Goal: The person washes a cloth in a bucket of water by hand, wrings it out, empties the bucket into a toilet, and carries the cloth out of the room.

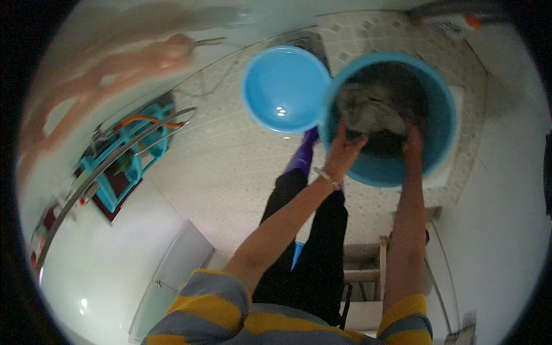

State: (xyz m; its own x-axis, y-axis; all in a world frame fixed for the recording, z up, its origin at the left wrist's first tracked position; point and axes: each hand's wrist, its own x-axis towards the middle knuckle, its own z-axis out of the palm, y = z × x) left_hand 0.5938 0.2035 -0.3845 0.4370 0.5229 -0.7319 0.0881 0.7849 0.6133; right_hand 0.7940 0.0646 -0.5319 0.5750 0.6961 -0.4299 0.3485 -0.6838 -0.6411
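Note:
A large teal tub [390, 180] stands on the floor before me, with dark contents inside that I cannot make out clearly. A bunched grey cloth [373, 112] lies within the tub, looking wet. My left hand [345, 151] reaches over the near left rim and grips the cloth's lower left edge, a bracelet on its wrist. On the other side, my right hand [412, 140] is down in the tub, gripping the cloth's right end. Some of its fingers are hidden by the cloth and shadow.
A shallow light-blue basin [286, 88] adjoins the tub on the left. Further left is a turquoise plastic rack [114, 189], beside a curved metal rail [108, 161]. Patterned tiles [207, 181] cover the floor. A wooden stool [362, 276] stands behind my right leg.

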